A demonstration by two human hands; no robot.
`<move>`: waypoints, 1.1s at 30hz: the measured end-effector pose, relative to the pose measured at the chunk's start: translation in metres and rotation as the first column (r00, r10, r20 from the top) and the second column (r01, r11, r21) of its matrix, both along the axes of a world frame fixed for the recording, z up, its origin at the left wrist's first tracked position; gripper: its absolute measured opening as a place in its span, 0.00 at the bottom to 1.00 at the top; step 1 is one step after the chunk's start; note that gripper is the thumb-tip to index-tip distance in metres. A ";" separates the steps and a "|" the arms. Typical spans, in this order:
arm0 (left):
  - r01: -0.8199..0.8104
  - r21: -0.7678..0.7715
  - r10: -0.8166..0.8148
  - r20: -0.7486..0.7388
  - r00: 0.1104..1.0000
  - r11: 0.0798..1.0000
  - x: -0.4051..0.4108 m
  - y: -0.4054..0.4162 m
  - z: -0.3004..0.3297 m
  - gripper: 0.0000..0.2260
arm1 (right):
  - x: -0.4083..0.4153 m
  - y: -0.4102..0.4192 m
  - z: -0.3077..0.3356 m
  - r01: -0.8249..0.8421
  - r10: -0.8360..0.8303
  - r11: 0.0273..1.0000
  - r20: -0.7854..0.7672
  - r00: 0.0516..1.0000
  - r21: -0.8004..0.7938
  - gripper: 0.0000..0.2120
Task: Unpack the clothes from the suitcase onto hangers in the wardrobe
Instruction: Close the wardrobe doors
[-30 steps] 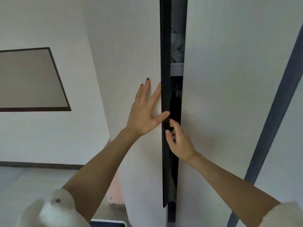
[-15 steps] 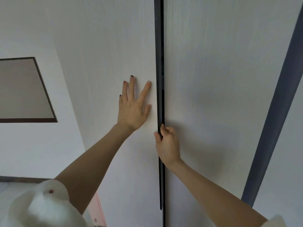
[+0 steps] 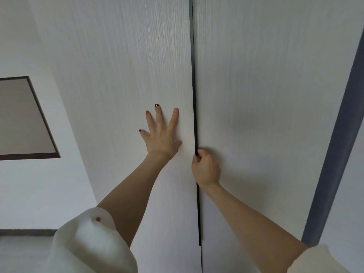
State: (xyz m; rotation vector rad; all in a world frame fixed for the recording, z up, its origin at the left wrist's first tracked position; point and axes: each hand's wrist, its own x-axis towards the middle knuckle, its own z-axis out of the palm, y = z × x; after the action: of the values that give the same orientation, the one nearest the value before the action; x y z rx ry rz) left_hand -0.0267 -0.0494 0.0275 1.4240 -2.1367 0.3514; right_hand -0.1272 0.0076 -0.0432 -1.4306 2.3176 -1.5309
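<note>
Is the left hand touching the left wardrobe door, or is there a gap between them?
Touching. The head view shows the left hand laid flat on the left wardrobe door, fingers spread, with no gap or shadow under the palm.

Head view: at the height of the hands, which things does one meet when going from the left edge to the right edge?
Dark-framed wall panel → left wardrobe door → left hand → dark door seam → right hand → right wardrobe door → grey-blue vertical strip.
</note>
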 end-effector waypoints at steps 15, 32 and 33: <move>-0.014 -0.071 0.016 0.026 1.000 0.997 -0.003 -0.023 -0.009 0.46 | -0.025 -0.017 -0.012 0.195 -0.099 0.980 -0.778 0.621 0.030 0.42; -0.300 0.479 0.349 -0.015 0.937 0.825 0.181 0.054 -0.235 0.30 | 0.118 0.039 -0.186 -0.348 0.586 0.747 -0.315 0.746 0.566 0.27; -0.338 0.515 0.391 0.006 0.920 0.788 0.205 0.066 -0.253 0.30 | 0.139 0.042 -0.205 -0.383 0.639 0.695 -0.279 0.717 0.608 0.26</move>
State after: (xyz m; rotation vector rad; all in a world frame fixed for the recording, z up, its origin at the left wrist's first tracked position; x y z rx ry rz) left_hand 0.1781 0.0168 -0.2259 2.1185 -1.9368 -0.1719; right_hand 0.0116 0.0497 -0.2477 -2.1914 1.9583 -0.3747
